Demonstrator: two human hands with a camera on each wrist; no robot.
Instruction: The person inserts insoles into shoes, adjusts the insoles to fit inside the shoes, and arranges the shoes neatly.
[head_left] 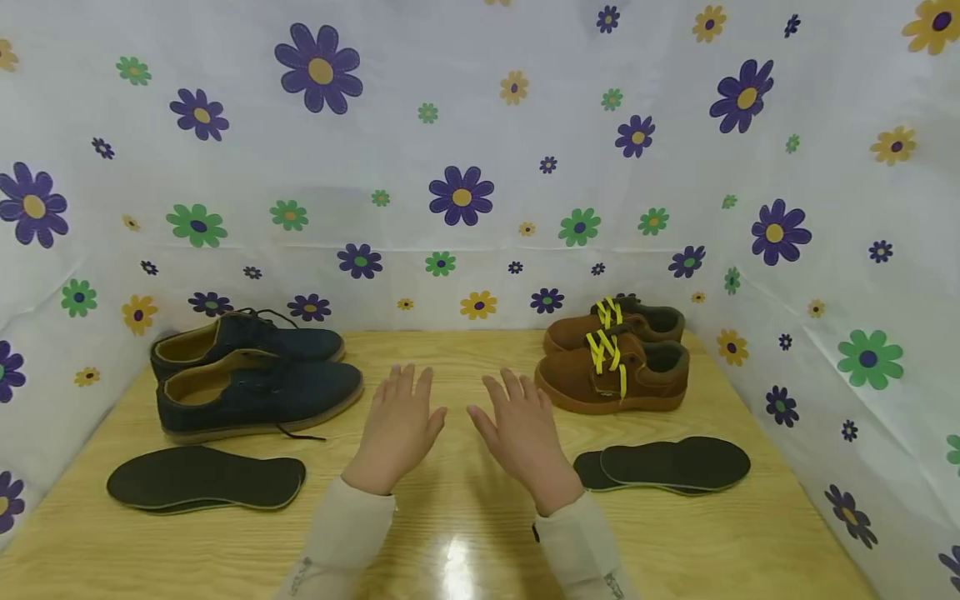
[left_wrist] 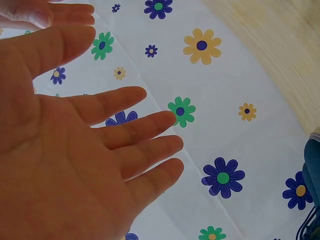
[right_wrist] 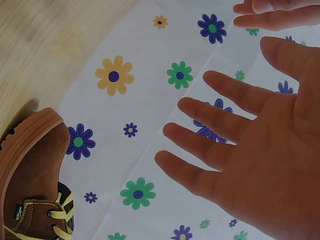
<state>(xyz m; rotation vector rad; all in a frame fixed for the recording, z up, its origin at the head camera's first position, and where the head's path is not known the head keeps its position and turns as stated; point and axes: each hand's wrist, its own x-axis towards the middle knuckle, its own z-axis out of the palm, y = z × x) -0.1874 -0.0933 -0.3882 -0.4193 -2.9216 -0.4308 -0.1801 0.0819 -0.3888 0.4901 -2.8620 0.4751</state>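
Note:
Both hands are held out over the middle of the wooden table, palms facing down, fingers straight and spread, holding nothing. The left hand [head_left: 397, 429] is nearest to a pair of dark navy lace-up shoes [head_left: 262, 396] on the left, toes pointing inward. The right hand [head_left: 521, 429] is close to a pair of brown shoes [head_left: 615, 371] with yellow laces. In front of the navy shoes lies a stacked pair of black insoles [head_left: 206, 477]. A second, smaller pair of black insoles [head_left: 675, 463] overlaps in front of the brown shoes.
A white cloth [head_left: 480, 125] printed with purple, green and yellow flowers stands behind the table [head_left: 450, 367] and along both sides. One navy shoe's lace [head_left: 300, 435] trails onto the tabletop. Light reflects off the wood near the front.

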